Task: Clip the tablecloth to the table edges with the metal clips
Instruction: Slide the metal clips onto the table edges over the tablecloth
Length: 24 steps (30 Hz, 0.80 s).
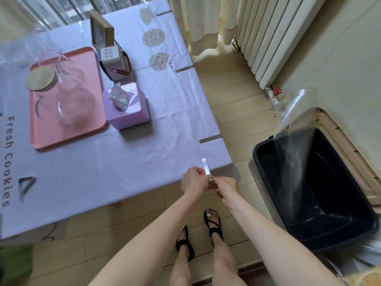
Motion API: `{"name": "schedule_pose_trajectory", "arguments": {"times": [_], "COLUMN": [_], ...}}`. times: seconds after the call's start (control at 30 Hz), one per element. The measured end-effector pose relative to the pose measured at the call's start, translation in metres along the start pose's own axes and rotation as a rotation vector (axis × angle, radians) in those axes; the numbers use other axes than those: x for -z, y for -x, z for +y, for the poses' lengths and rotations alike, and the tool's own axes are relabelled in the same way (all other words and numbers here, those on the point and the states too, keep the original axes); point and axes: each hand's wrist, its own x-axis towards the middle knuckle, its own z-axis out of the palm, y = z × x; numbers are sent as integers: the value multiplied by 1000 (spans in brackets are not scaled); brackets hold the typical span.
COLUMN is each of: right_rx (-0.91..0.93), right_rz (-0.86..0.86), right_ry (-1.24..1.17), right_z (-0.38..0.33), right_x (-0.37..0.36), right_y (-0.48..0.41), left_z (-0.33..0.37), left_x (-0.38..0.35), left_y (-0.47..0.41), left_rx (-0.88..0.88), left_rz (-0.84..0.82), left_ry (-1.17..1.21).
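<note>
Tablecloth point(123, 162), lilac and printed "Fresh Cookies", covers the tabletop. At 9 o'clock from the hands lies the far-left group: a pink tray point(33, 129) carrying a glass jug point(47, 100) with a wooden lid, and other glassware. Just right of the tray stands a purple tissue box point(132, 114); beyond it, towards 12 o'clock, are a small white device point(112, 58) and a wooden frame point(101, 29).

Along the right edge three fitted clips grip the cloth: far point(164, 13), middle point(184, 69) and near point(210, 138). None of the tabletop items lies near the hands.

At the near edge, close to the right corner, the left hand point(192, 181) pinches the lower end of the metal clip point(206, 168) — its upper strip points to 12 o'clock over the cloth. The right hand point(225, 185) has its fingers curled onto the same end from 3 o'clock; whether the clip is fully seated cannot be told.

Sandalled feet point(214, 226) stand at 6 o'clock. At 3 o'clock — a black bin point(321, 203) with a transparent sheet point(294, 120) rising from it; a radiator point(266, 38) at 1 o'clock.
</note>
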Motion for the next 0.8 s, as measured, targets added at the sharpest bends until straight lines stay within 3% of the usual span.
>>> {"name": "schedule_pose_trajectory", "arguments": {"times": [0.2, 0.27, 0.4, 0.53, 0.63, 0.7, 0.8], "right_rx": [17, 42, 98, 197, 469, 840, 1257], "right_rz": [12, -15, -112, -98, 125, 246, 208], "right_ry": [13, 82, 124, 295, 634, 755, 941], "right_z": [-4, -3, -1, 7, 16, 18, 11], "right_x": [1, 3, 12, 21, 29, 34, 37], "right_y": [-4, -4, -2, -4, 4, 8, -1], "left_z": [1, -1, -12, -32, -37, -37, -37], "left_x": [2, 6, 16, 13, 10, 8, 6], "left_y": [0, 4, 10, -2, -7, -8, -9], "left_rx": [-70, -186, -584, -694, -671, -681, -680], "left_rz": [0, 25, 278, 193, 89, 131, 181], "left_ry": [-125, -276, -493, -697, -734, -755, -768]}}
